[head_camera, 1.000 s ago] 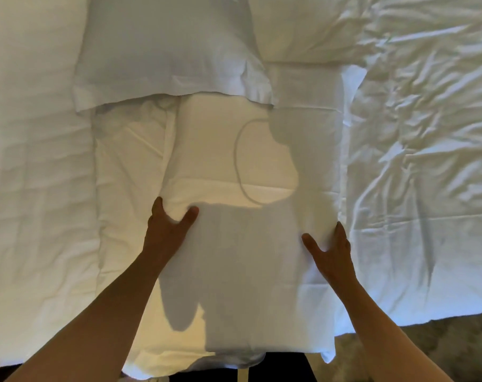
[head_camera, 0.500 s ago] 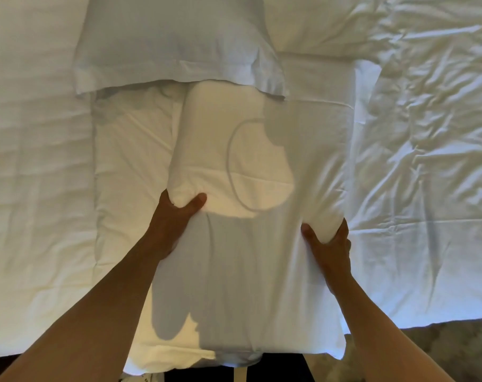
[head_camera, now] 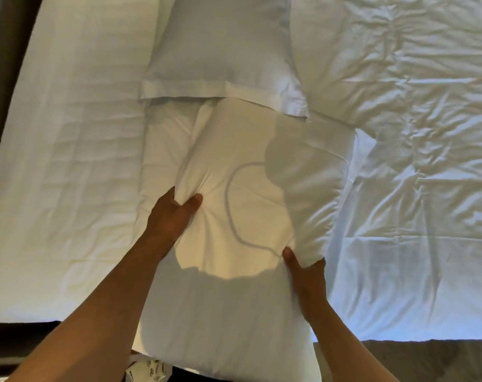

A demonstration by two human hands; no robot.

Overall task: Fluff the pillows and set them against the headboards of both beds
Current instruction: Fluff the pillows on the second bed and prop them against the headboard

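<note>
We are looking down on the white bed (head_camera: 69, 161), its rumpled duvet (head_camera: 413, 161) spreading out to the right of our grip. Between our hands lies a long white pillow (head_camera: 234, 299), lengthwise toward us, overhanging the near mattress edge. Beyond our grip, a second pillow (head_camera: 223, 48) lies crosswise, its flanged hem overlapping the far end of the one we hold (a curved shadow line falls across the fabric between our thumbs). Our left hand (head_camera: 171, 219) is clamped on the pillow's left edge, cloth bunched and puckering around the thumb. Our right hand (head_camera: 306, 274) pinches the right edge, fingers tucked under the fold
</note>
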